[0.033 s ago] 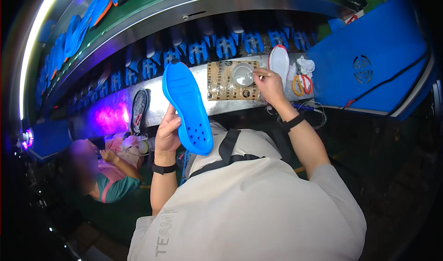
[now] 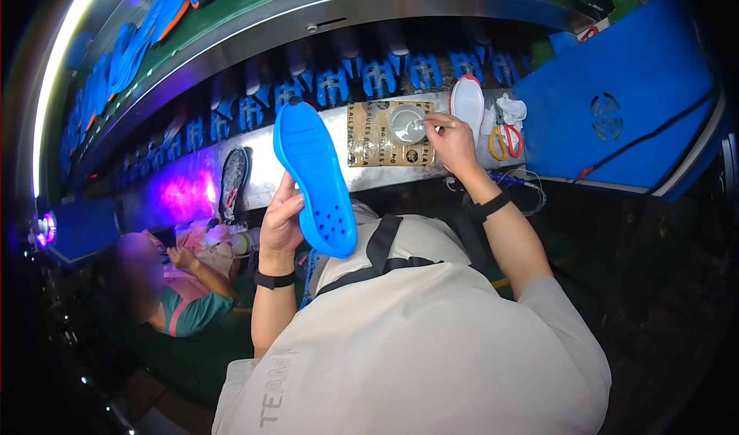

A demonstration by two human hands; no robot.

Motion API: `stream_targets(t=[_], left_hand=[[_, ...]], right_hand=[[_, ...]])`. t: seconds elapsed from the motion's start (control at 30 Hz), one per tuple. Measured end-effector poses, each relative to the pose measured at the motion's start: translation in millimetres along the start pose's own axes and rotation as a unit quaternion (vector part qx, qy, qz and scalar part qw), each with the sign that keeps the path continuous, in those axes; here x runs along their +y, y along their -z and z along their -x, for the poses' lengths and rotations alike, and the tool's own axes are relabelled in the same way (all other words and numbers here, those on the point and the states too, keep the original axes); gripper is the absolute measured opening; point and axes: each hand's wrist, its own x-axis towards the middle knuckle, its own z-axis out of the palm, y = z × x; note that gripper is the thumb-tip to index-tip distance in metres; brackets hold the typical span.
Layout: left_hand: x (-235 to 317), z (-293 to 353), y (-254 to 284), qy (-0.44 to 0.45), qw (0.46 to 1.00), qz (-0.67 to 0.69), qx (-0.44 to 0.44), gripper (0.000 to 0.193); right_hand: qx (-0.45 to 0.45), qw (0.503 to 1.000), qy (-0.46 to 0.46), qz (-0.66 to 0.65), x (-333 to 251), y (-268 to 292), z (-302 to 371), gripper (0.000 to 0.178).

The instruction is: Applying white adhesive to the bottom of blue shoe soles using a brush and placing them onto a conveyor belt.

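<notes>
A blue shoe sole (image 2: 314, 177), its cupped side with small round holes facing up, is gripped at its left edge by my left hand (image 2: 282, 219). It is held in front of the bench, the toe tilted away from me. Between the fingers of my right hand (image 2: 454, 144) is a thin light stick (image 2: 441, 122); its tip is over or in a round, clear dish (image 2: 406, 125) of whitish liquid. I cannot make out whether the stick ends in bristles. Under the dish lies a sheet of brown printed paper (image 2: 363, 146).
Right of my right hand lie a white sole with a red edge (image 2: 466, 104), orange-handled scissors (image 2: 505, 141) and crumpled white paper (image 2: 512, 112). A dark shoe piece (image 2: 233, 181) rests leftward on the metal bench (image 2: 260, 146). A blue machine housing (image 2: 616, 119) stands right; a co-worker (image 2: 196, 304) sits left.
</notes>
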Motion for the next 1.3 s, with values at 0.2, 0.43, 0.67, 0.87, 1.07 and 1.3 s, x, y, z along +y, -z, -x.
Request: stream_targets(t=[0.2, 0.43, 0.67, 0.87, 1.07, 1.3], left_hand=[[2.3, -5.5, -12.1, 0.010, 1.000, 0.005, 0.002, 0.079], [4.6, -6.1, -19.9, 0.013, 1.000, 0.011, -0.019, 0.078], [4.4, -6.9, -25.5, 0.024, 0.999, 0.004, -0.044, 0.082], [12.6, -3.7, -30.3, 0.021, 0.998, -0.012, -0.059, 0.083], [14.9, -3.5, -26.1, 0.028, 0.998, -0.016, -0.052, 0.081], [20.1, -1.1, -35.8, 0.043, 0.995, -0.043, -0.082, 0.081]], right_hand=[[-0.024, 0.999, -0.025, 0.002, 7.8, 6.6, 5.3, 0.018], [-0.079, 0.951, 0.026, -0.297, -83.3, 43.9, 10.2, 0.019], [-0.104, 0.931, 0.095, -0.337, -130.3, 44.8, 0.0, 0.019], [-0.098, 0.950, 0.186, -0.231, -137.2, 55.7, 3.5, 0.016], [-0.188, 0.938, 0.204, -0.208, -137.2, 67.9, 9.3, 0.016], [-0.067, 0.952, 0.205, -0.217, -145.1, 65.4, -1.9, 0.016]])
